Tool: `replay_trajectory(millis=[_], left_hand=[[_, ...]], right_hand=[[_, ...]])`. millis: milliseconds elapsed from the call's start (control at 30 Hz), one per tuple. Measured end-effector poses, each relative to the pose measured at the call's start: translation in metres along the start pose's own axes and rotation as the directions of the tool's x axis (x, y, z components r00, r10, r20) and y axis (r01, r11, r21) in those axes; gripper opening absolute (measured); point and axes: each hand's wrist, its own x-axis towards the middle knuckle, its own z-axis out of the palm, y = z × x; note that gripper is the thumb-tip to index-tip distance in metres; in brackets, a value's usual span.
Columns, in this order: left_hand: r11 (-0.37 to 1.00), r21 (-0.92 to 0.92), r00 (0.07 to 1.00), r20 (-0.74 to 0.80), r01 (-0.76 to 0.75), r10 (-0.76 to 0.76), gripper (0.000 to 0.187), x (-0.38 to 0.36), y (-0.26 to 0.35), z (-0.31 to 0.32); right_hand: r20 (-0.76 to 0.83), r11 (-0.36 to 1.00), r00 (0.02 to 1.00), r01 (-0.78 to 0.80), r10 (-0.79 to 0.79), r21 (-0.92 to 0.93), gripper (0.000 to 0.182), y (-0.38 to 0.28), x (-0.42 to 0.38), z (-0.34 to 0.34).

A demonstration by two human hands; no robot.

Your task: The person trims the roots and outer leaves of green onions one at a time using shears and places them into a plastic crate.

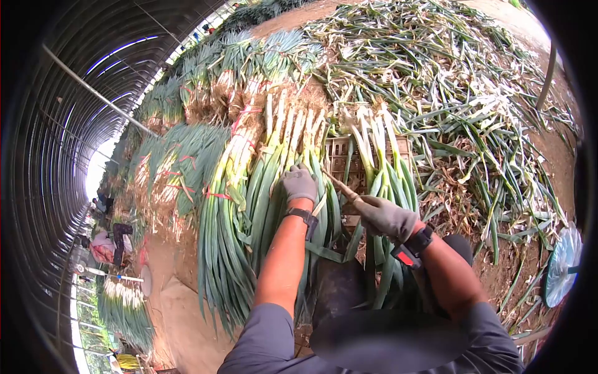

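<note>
My left hand, in a grey glove, closes on the stalks of green onions in the middle of the row. My right hand, gloved alike, is closed round a slim brown stick-like thing that points up and left towards those stalks; its exact kind I cannot make out. Right of it, more green onions lie with white ends pointing away from me. To the left rests a green onion bundle tied with red bands. My fingertips are partly hidden.
A brown plastic crate lies beneath the onions. Loose trimmed leaves heap on the right. Tied bundles stack on the left and behind. A blue-green plastic-covered round object stands at the far right, and a metal-ribbed tunnel roof arches over the left.
</note>
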Motion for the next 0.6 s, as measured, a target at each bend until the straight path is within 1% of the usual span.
replay_trajectory(millis=[33, 133, 167, 233, 300, 367, 400, 467, 500, 533, 567, 600], left_hand=[[1.0, 0.005, 1.0, -0.022, -0.015, 0.015, 0.054, -0.001, 0.006, 0.003], [0.99, -0.101, 0.996, -0.002, 0.094, -0.094, 0.054, 0.003, 0.013, 0.009], [0.99, -0.082, 0.992, 0.074, 0.112, -0.106, 0.056, 0.008, 0.013, 0.01], [0.98, -0.13, 0.968, 0.223, 0.148, -0.117, 0.062, 0.015, 0.017, 0.0], [0.984, -0.112, 0.96, 0.257, 0.14, -0.108, 0.076, 0.018, 0.024, 0.003], [0.98, -0.114, 0.963, 0.235, 0.164, -0.134, 0.081, 0.014, 0.03, 0.009], [0.978, -0.114, 0.964, 0.225, 0.174, -0.145, 0.084, 0.014, 0.032, 0.01], [0.935, -0.28, 0.947, 0.292, 0.22, -0.136, 0.085, 0.026, 0.024, 0.011], [0.899, -0.374, 0.949, 0.291, 0.227, -0.118, 0.084, 0.027, 0.018, 0.002], [0.857, -0.462, 0.952, 0.289, 0.231, -0.101, 0.083, 0.027, 0.014, -0.011], [0.827, -0.497, 0.942, 0.316, 0.262, -0.108, 0.078, 0.021, 0.017, -0.047], [0.799, -0.564, 0.96, 0.276, 0.209, -0.056, 0.077, 0.019, 0.013, -0.064]], right_hand=[[0.035, 0.999, 0.999, 0.021, -0.02, -0.045, 0.064, 0.002, 0.006, 0.001], [-0.003, 0.998, 1.0, 0.002, -0.002, -0.055, 0.065, -0.005, 0.003, 0.005], [-0.019, 0.999, 0.999, 0.036, -0.037, -0.029, 0.065, 0.006, 0.009, 0.004], [-0.017, 1.0, 1.0, 0.003, -0.003, -0.024, 0.066, 0.011, 0.014, -0.001], [-0.023, 0.999, 1.0, -0.007, 0.006, -0.034, 0.066, 0.012, 0.013, -0.007], [-0.037, 0.998, 0.999, 0.009, -0.011, -0.055, 0.066, 0.01, 0.011, -0.013], [-0.054, 0.999, 0.998, 0.035, -0.036, -0.006, 0.06, 0.011, 0.01, -0.014], [-0.082, 0.993, 0.994, 0.081, -0.075, 0.083, 0.05, 0.013, 0.007, -0.014], [-0.09, 0.988, 0.992, 0.097, -0.087, 0.12, 0.049, 0.013, 0.005, -0.015], [-0.098, 0.981, 0.99, 0.114, -0.099, 0.16, 0.049, 0.011, 0.002, -0.016], [-0.107, 0.971, 0.988, 0.133, -0.114, 0.201, 0.049, 0.009, 0.0, -0.017], [-0.126, 0.971, 0.987, 0.124, -0.099, 0.205, 0.049, 0.004, -0.003, -0.019]])
